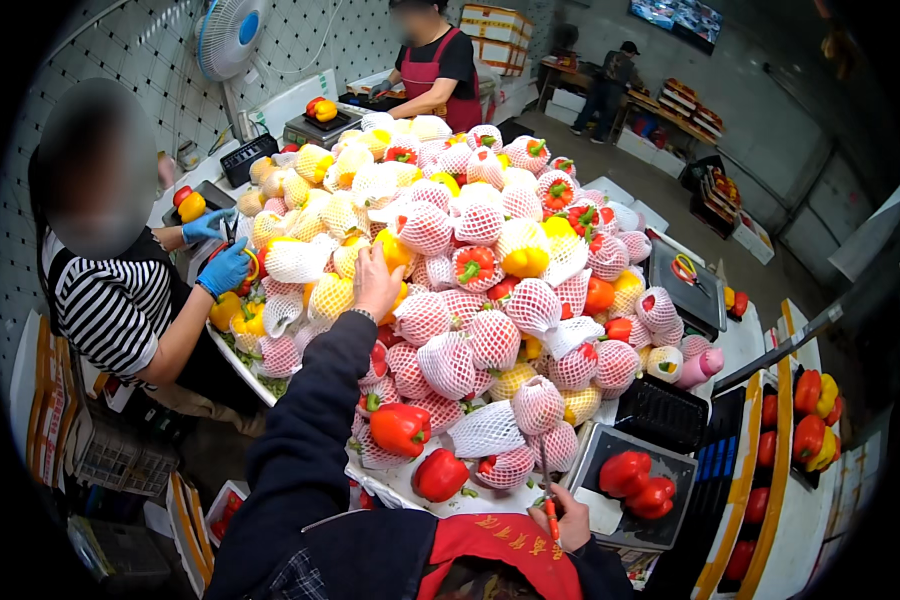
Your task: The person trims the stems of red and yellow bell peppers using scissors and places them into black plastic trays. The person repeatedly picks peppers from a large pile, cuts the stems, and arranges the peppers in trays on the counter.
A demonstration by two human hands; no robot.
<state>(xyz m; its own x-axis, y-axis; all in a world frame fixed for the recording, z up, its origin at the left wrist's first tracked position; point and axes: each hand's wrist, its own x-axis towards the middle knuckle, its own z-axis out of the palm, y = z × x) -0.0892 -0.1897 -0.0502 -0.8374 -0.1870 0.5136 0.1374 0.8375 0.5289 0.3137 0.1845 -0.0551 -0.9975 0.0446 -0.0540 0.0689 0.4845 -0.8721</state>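
My left hand [377, 284] reaches far into a big heap of bell peppers, its fingers curled against a yellow bell pepper [396, 249]. Low on the right, my right hand [572, 520] is closed round the red handle of slim scissors [545, 465], blades pointing up. Most peppers in the heap wear white or pink foam nets, such as the netted pepper [473, 266] in the middle. Two bare red bell peppers [400, 429] [440, 475] lie at the near edge. Beside my right hand, a joined pair of red peppers [637, 484] rests on a scale [610, 450].
At left, a co-worker in blue gloves [226, 268] holds scissors. Another person in a red apron [438, 75] works at the far side. A black tray [662, 412] and a second scale [686, 285] stand at right, near boxes of peppers [816, 420]. A fan [230, 38] stands far left.
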